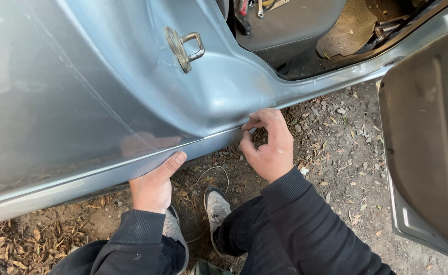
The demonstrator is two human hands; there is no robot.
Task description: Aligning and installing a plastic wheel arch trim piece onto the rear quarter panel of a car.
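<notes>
door striker loop (189, 48), open door (427, 142), floor mat (347, 28), dry leaves (25, 244)

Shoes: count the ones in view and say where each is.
2. One shoe stands on the gravel between the arms, below the right hand. The other shoe is mostly hidden under the left hand and sleeve.
</notes>
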